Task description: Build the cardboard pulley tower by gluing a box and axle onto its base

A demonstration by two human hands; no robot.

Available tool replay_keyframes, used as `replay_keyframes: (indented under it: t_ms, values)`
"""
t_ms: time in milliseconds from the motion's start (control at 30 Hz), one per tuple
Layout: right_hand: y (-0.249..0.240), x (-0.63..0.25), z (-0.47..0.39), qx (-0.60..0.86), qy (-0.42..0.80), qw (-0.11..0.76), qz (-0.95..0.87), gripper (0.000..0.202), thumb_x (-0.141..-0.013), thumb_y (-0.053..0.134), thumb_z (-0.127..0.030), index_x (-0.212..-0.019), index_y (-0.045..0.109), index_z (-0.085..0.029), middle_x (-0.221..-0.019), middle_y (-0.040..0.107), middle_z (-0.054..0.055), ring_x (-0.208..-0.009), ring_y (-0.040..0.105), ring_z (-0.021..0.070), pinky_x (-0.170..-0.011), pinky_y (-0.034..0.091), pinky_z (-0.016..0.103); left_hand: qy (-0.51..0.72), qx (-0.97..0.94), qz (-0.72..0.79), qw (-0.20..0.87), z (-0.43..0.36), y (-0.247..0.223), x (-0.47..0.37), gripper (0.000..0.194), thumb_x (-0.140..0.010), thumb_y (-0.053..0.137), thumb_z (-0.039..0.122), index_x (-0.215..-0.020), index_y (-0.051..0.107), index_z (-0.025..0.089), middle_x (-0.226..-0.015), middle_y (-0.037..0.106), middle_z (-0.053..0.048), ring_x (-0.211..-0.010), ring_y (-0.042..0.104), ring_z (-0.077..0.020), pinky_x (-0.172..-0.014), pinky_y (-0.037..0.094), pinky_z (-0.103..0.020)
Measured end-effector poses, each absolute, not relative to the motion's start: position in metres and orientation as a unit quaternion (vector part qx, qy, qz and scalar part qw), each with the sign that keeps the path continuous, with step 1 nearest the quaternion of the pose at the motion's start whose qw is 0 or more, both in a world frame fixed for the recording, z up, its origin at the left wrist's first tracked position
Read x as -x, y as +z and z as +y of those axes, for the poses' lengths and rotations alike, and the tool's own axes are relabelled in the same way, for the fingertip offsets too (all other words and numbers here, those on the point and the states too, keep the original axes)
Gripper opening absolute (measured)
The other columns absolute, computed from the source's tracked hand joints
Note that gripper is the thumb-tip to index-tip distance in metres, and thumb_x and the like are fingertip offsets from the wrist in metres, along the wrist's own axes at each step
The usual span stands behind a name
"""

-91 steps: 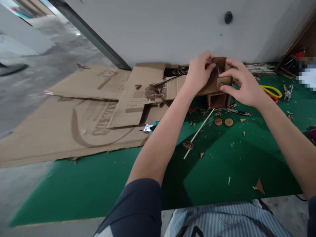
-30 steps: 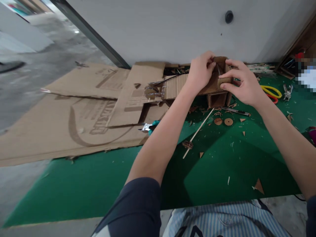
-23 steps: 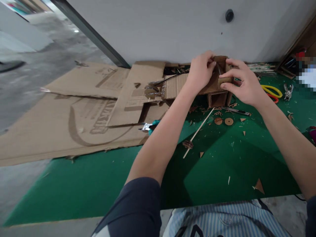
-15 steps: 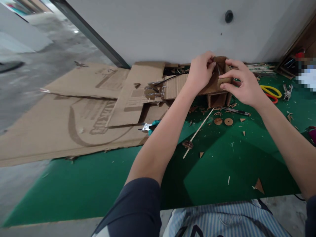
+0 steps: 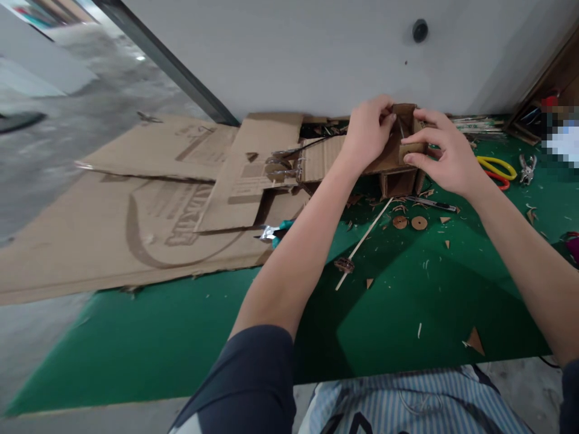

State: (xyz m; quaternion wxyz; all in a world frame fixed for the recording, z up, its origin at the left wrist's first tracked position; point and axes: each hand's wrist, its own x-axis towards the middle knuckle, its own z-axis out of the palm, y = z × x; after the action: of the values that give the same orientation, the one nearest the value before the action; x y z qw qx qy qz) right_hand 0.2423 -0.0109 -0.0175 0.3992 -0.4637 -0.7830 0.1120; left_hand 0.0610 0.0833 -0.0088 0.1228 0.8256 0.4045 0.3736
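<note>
A cardboard build stands at the back of the green table, with a flat corrugated panel on the left and a small open box at its right end. My left hand is closed at the box's left side, thumb against fingers; what it pinches is too small to make out. My right hand grips the box's front right wall, thumb low and fingers above. A thin stick slants inside the box between both hands. Underneath is another cardboard compartment.
Before the build lie a utility knife, two cardboard discs and a wooden skewer through a round piece. Large cardboard sheets cover the left side, with teal-handled pliers. Yellow-handled scissors lie right. A wall rises behind.
</note>
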Motion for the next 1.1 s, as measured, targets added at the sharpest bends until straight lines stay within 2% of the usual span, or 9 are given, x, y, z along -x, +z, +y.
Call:
replay_keyframes:
  t_ms: [133, 300, 467, 633, 767, 933, 1100]
  values:
    - [-0.012, -0.242, -0.016, 0.459, 0.113, 0.377, -0.797, 0.028, -0.091, 0.068, -0.046, -0.113, 0.073, -0.03, -0.151, 0.055, 0.008, -0.144, 0.046, 0.0392, -0.104, 0.054, 0.06, 0.368, -0.826, 0.409, 0.124, 0.075, -0.009, -0.061, 0.023, -0.093, 0.048, 0.015, -0.106, 0.063, 0.026, -0.105, 0.075, -0.006, -0.104, 0.07, -0.0269, -0.095, 0.052, -0.042]
    - [-0.001, -0.24, -0.023, 0.455, 0.076, 0.326, -0.825, 0.029, -0.093, 0.064, -0.042, -0.118, 0.07, -0.028, -0.145, 0.059, 0.009, -0.135, 0.054, 0.0364, -0.107, 0.049, 0.06, 0.369, -0.837, 0.377, 0.146, 0.059, -0.005, -0.056, 0.051, -0.092, 0.043, 0.009, -0.137, 0.052, 0.031, -0.12, 0.075, 0.0, -0.106, 0.069, -0.0218, -0.099, 0.053, -0.038]
    - [0.014, -0.24, -0.028, 0.441, 0.035, 0.26, -0.858, 0.034, -0.099, 0.054, -0.04, -0.127, 0.069, -0.027, -0.138, 0.064, 0.012, -0.13, 0.056, 0.036, -0.109, 0.044, 0.057, 0.358, -0.865, 0.321, 0.143, 0.056, 0.001, -0.05, 0.05, -0.089, 0.042, 0.005, -0.128, 0.061, 0.029, -0.132, 0.072, 0.001, -0.122, 0.066, -0.02, -0.11, 0.051, -0.036]
    - [0.028, -0.241, -0.026, 0.446, 0.026, 0.195, -0.873, 0.033, -0.1, 0.053, -0.04, -0.123, 0.072, -0.025, -0.125, 0.069, 0.01, -0.111, 0.063, 0.032, -0.095, 0.046, 0.047, 0.329, -0.879, 0.323, 0.12, 0.057, 0.004, -0.05, 0.036, -0.092, 0.044, 0.006, -0.109, 0.071, 0.023, -0.116, 0.073, -0.006, -0.105, 0.068, -0.0209, -0.099, 0.056, -0.039]
    - [0.033, -0.241, -0.019, 0.434, 0.032, 0.159, -0.886, 0.031, -0.1, 0.053, -0.044, -0.113, 0.074, -0.025, -0.109, 0.072, 0.007, -0.099, 0.062, 0.0268, -0.085, 0.043, 0.04, 0.327, -0.873, 0.334, 0.141, 0.061, 0.003, -0.049, 0.033, -0.096, 0.047, 0.012, -0.115, 0.072, 0.022, -0.122, 0.073, -0.005, -0.111, 0.067, -0.021, -0.106, 0.054, -0.04]
    - [0.037, -0.24, -0.013, 0.428, 0.057, 0.13, -0.893, 0.03, -0.101, 0.052, -0.044, -0.098, 0.074, -0.023, -0.086, 0.07, 0.005, -0.083, 0.058, 0.0218, -0.078, 0.036, 0.036, 0.325, -0.869, 0.341, 0.151, 0.066, 0.0, -0.05, 0.033, -0.099, 0.047, 0.016, -0.118, 0.07, 0.029, -0.127, 0.072, -0.001, -0.116, 0.065, -0.0216, -0.111, 0.051, -0.043]
    - [0.038, -0.24, -0.011, 0.421, 0.071, 0.13, -0.895, 0.029, -0.1, 0.052, -0.041, -0.096, 0.073, -0.022, -0.084, 0.069, 0.005, -0.081, 0.056, 0.0209, -0.077, 0.033, 0.035, 0.329, -0.867, 0.339, 0.156, 0.067, 0.0, -0.051, 0.033, -0.098, 0.046, 0.015, -0.116, 0.071, 0.025, -0.126, 0.073, -0.004, -0.119, 0.066, -0.0247, -0.112, 0.052, -0.046]
